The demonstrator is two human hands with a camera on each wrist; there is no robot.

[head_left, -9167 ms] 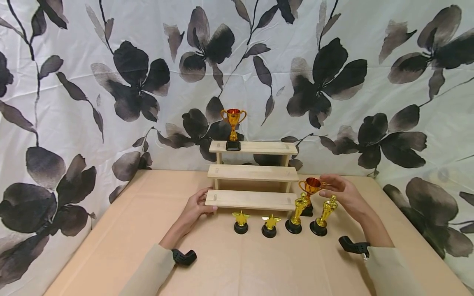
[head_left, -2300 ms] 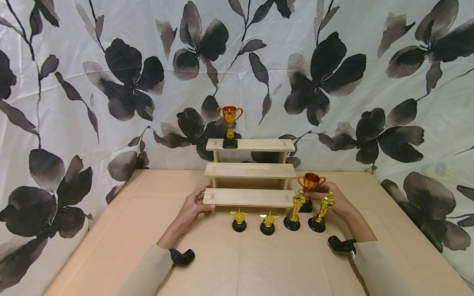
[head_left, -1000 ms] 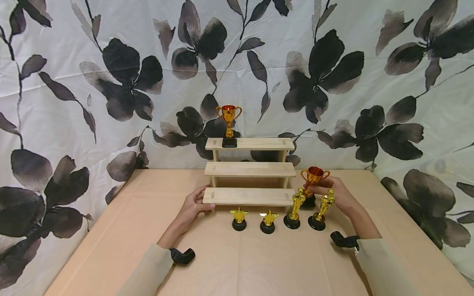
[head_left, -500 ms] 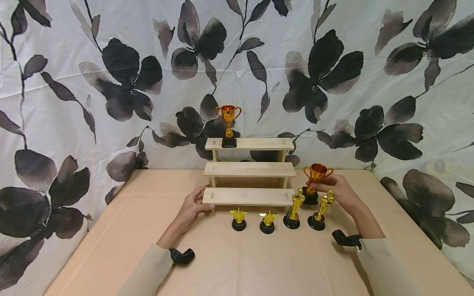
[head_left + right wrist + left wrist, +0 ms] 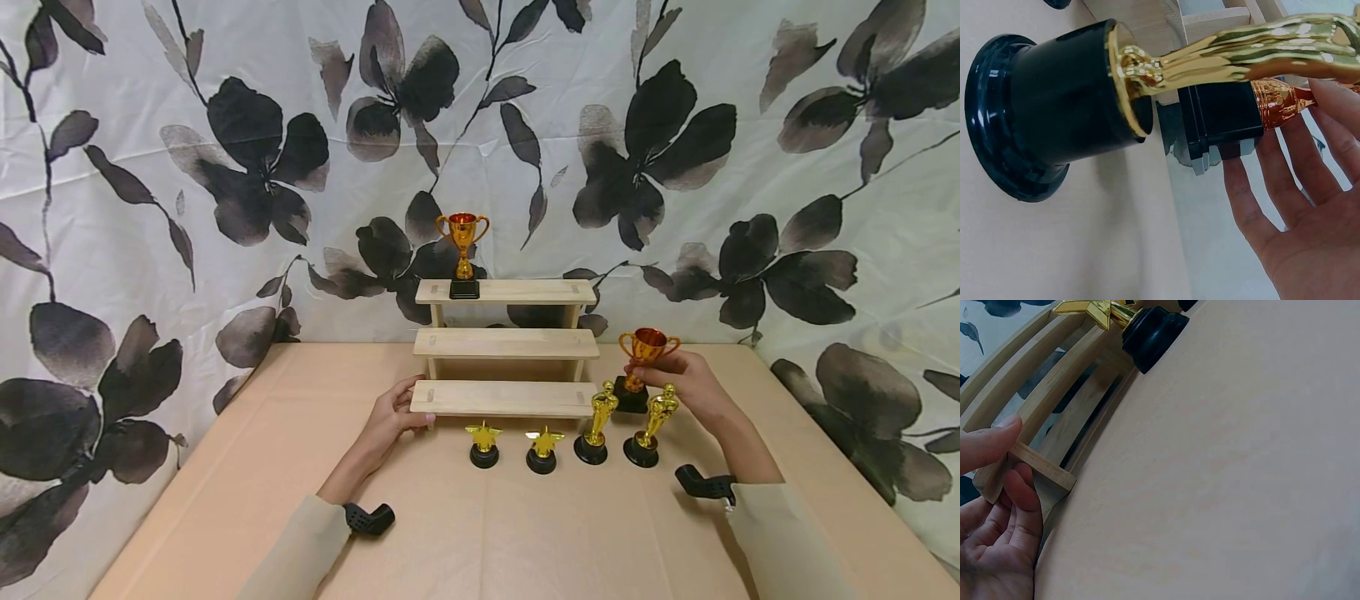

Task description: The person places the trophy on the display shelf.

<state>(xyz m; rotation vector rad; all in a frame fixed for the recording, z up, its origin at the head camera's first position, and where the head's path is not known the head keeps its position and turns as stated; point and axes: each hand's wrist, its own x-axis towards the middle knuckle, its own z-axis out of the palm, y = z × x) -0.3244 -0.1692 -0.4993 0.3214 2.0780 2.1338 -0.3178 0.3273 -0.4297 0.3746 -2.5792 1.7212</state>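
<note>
Your right hand [image 5: 684, 380] pinches the trophy cup [image 5: 648, 343] by its stem [image 5: 1277, 103], beyond the right edge of the wooden stand [image 5: 506, 343] — probably light, stiff, slick plastic, so that narrow stem suits best. Your left hand [image 5: 392, 418] grips the lowest shelf [image 5: 502, 398] at its left edge.

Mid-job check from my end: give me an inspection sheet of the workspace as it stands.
Surface: tan tabletop, under a three-tier wooden stand.
Job's things: one gold trophy cup in hand; a second trophy cup on the top shelf, left end; left star trophy, right star trophy, left statuette and right statuette on the tabletop.
Clutter: nothing seen.
Left hand: grips the bottom shelf's left end.
Right hand: pinches the gold trophy cup below its bowl.
Cables: nothing seen.
Surroundings: white floral cloth behind.
</note>
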